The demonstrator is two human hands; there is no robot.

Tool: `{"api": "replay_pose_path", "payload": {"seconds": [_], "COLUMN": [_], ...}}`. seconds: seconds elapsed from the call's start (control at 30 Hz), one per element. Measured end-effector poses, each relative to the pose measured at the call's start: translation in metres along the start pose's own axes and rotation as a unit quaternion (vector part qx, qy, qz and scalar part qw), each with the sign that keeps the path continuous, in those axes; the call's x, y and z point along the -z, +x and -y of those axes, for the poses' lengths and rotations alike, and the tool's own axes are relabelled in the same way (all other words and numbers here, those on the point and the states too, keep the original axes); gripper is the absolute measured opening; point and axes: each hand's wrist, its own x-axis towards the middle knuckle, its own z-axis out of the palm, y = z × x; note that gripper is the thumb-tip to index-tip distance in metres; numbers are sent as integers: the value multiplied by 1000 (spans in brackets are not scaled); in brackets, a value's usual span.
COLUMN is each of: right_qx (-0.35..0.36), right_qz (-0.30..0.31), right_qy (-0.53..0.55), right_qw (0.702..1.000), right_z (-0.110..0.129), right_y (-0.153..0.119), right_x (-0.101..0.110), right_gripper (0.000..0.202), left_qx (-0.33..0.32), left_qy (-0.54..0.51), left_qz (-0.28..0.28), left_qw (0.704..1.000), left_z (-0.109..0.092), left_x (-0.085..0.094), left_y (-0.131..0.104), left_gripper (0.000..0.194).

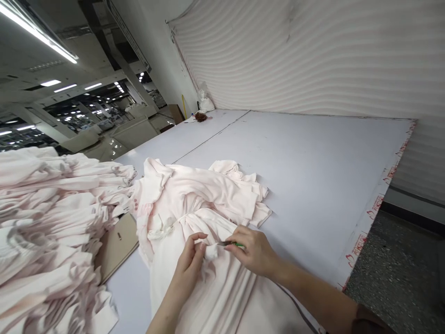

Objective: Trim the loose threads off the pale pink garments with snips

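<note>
A pale pink garment (225,297) lies bunched and creased at the near side of the table. My left hand (190,262) pinches a small white fold of its cloth between thumb and fingertips. Close by on the right, my right hand (255,251) is closed around small thread snips (226,243) with a green handle and a dark metal tip. The tip points left, towards the pinched fold; whether it touches the cloth I cannot tell. Beyond both hands, more pale pink cloth (215,190) with ruffled edges is spread out.
A tall heap of pale pink garments (52,222) rises on the left, beside a brown cardboard piece (118,246). The large pale table (313,162) has red-printed tape (375,206) along its right edge. A brown tangled bundle (200,117) and a white bag (206,103) are at the far end.
</note>
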Motion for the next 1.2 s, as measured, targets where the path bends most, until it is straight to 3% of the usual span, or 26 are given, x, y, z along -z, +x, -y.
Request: {"api": "replay_pose_path", "payload": {"seconds": [0.1, 0.13, 0.2, 0.27, 0.33, 0.37, 0.47, 0.53, 0.6, 0.67, 0.73, 0.87, 1.0, 1.13, 1.2], "right_qx": [-109, -138, -170, -177, -180, -186, -208, -216, -212, -190, -147, -93, -142, -120, -111], "right_qz": [-46, -49, -35, -21, -18, -16, 6, 24, 22, -1, -30, -74, -63, -16, 17], "right_qy": [65, 79, 110, 139, 152, 151, 115, 63, 20, 17, 48, 59, 12, 45, 71], "right_qw": [991, 986, 979, 974, 972, 971, 971, 974, 977, 982, 988, 991, 988, 992, 991], "right_z": [-14, -18, -23, -25, -26, -27, -33, -37, -38, -37, -34, -28, -26, -19, -14], "right_y": [-6, -8, -12, -15, -17, -18, -20, -19, -17, -15, -14, -16, -14, -14, -17], "right_x": [8, 10, 14, 16, 18, 19, 18, 13, 6, 1, -3, -9, -14, -7, 2], "right_gripper": [19, 21, 26, 28, 27, 24, 9, 18, 23, 20, 18, 19, 29, 22, 19], "left_qx": [-51, -69, -125, -180, -201, -202, -205, -188, -166, -166, -201, -324, -461, -529, -543], "left_qy": [-15, 21, 170, 331, 398, 390, 264, 185, 183, 267, 376, 465, 433, 429, 419], "left_qz": [-50, -34, 50, 136, 167, 162, 107, 58, 62, 114, 150, 80, 1, -15, -20], "left_qw": [997, 997, 976, 916, 880, 884, 936, 963, 967, 942, 892, 820, 775, 732, 727], "left_z": [-7, -8, -8, -6, -2, -1, -2, -4, -6, -6, -3, 4, 10, 17, 20], "left_x": [-5, -9, -23, -37, -44, -43, -28, -18, -16, -23, -37, -54, -42, -24, -21], "left_y": [3, 4, 8, 11, 13, 13, 16, 19, 22, 23, 23, 20, 11, 1, -2], "left_gripper": [33, 31, 29, 18, 16, 19, 23, 27, 27, 15, 6, 9, 17, 16, 15]}}
